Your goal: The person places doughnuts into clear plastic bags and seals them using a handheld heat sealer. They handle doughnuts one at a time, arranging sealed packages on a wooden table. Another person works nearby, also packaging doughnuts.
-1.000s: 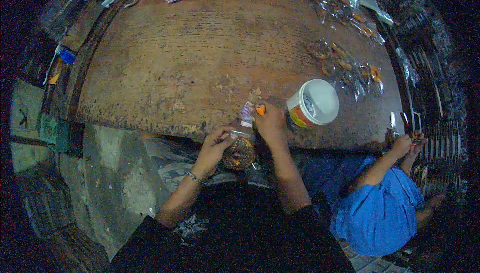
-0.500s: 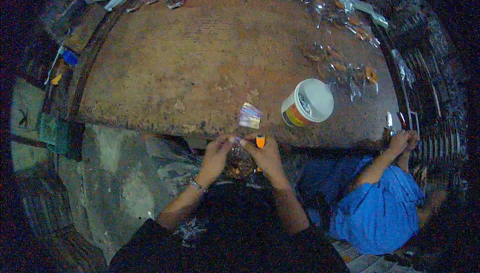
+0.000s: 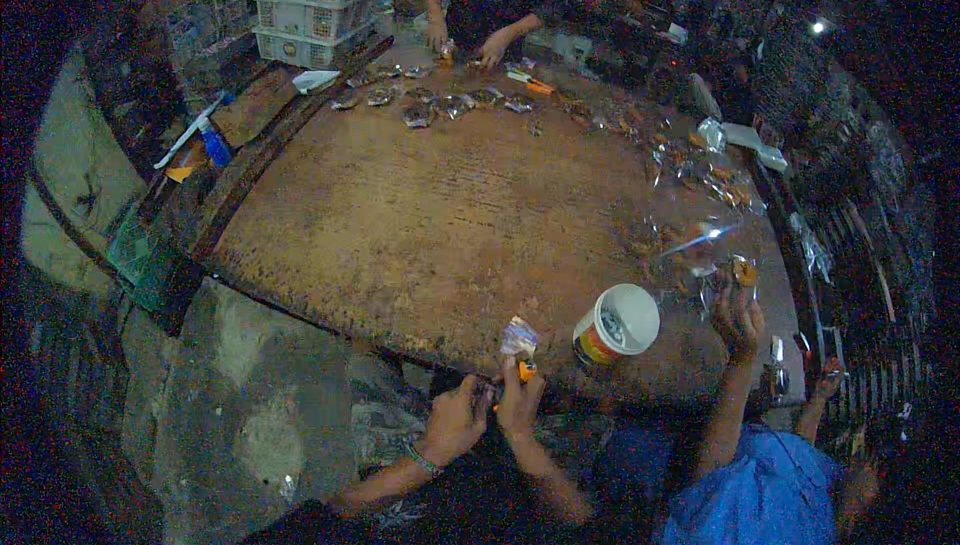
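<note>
My left hand (image 3: 458,420) is closed just off the table's near edge, its fingertips pinched on something I cannot make out. Close on its right is my right hand (image 3: 519,400), wrapped round an orange tool (image 3: 527,371) with a dark end; its exact kind is unclear. The right fingertips reach the lower edge of a small pile of printed paper labels (image 3: 519,336) on the table. A white bucket (image 3: 645,313) stands to the right of the labels, with small silvery pieces inside. The clear bag with brown contents seen earlier is hidden or lost in the dark.
Clear packets with brown contents (image 3: 455,105) line the far and right sides of the wooden table (image 3: 400,215). A co-worker in blue (image 3: 750,490) reaches in at right; another person's hands (image 3: 495,48) work at the far edge. White crates (image 3: 318,10) are stacked far left.
The view has tilted up, bringing in the far person and crates. My right hand has come up to the labels. The co-worker in blue has stretched a hand over packets on the table.
</note>
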Demonstrator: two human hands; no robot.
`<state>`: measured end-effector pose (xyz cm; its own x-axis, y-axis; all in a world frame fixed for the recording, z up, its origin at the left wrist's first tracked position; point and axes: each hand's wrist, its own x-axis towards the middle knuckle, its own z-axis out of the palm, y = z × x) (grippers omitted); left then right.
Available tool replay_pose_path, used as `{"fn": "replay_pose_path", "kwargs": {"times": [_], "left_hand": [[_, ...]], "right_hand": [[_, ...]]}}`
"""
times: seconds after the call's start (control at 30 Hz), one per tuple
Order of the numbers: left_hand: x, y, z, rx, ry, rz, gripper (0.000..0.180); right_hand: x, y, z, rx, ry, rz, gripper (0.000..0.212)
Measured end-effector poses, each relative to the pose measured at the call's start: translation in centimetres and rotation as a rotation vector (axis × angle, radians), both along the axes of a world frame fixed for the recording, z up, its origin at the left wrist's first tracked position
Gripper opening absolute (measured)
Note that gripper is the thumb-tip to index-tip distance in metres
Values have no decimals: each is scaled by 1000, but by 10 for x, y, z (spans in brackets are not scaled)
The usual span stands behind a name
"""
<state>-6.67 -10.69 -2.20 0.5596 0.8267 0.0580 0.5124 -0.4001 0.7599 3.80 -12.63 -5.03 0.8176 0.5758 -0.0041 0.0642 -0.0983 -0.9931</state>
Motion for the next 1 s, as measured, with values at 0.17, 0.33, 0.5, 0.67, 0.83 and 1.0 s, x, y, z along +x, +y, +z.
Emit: {"fn": "replay_pose_path", "kwargs": {"times": [0.17,0.33,0.5,0.67,0.83,1.0], "left_hand": [[5,-9,4,69,-45,-14,18],[8,-14,5,-7,1,23,25],[-6,-4,-18,-289,24,-21,36],[-47,64,-24,-430,18,-215,38],[-48,120,-17,-600,-1262,347,35],[-38,103,-59,-448,-670,324,23]], "right_hand": [[7,-2,-30,1,257,-65,31],[20,3,-45,110,144,164,19],[22,-2,-14,92,330,118,19],[49,-37,16,51,138,110,24],[63,-81,-15,119,120,165,24],[66,-100,-38,-54,-129,-105,23]]}}
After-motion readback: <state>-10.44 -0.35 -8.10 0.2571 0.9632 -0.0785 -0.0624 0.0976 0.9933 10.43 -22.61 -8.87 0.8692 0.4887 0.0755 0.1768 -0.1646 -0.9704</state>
